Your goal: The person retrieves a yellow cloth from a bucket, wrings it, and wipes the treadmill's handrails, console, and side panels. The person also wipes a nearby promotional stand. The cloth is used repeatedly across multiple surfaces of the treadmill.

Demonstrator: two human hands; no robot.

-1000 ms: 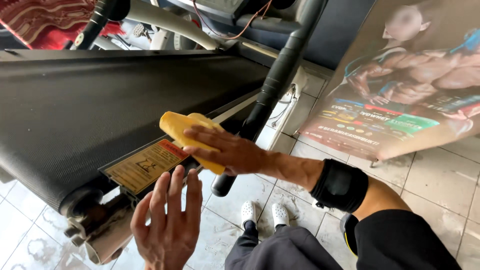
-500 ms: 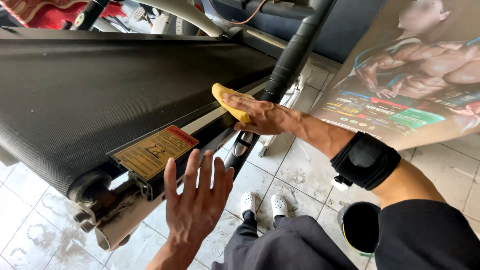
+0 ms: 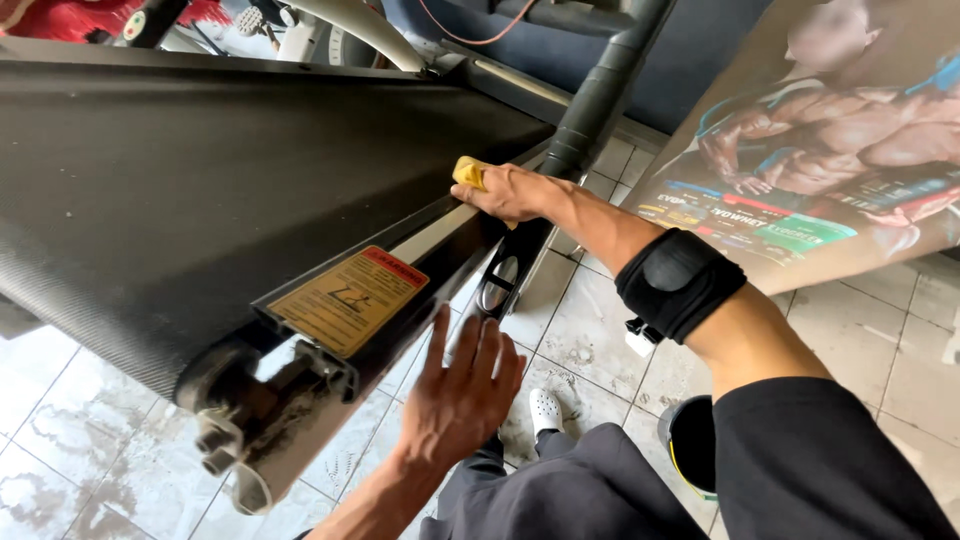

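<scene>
In the head view, the right hand (image 3: 512, 192) presses a yellow cloth (image 3: 467, 172) onto the treadmill's side rail (image 3: 440, 225), fingers closed over it with cloth showing beyond them, while the left hand (image 3: 462, 395) hovers open, fingers spread, empty.

The right hand (image 3: 512, 192) presses a cloth (image 3: 467, 172) on the treadmill's side rail (image 3: 440, 225), beside the upright post (image 3: 590, 110). The left hand (image 3: 462, 395) rests nearer, below the warning label (image 3: 348, 298). A poster (image 3: 800, 150) leans at right.

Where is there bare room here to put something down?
The wide black treadmill belt lies bare left of the right hand and its yellow cloth. Tiled floor between upright post and poster is open. Around the left hand it's crowded.
</scene>
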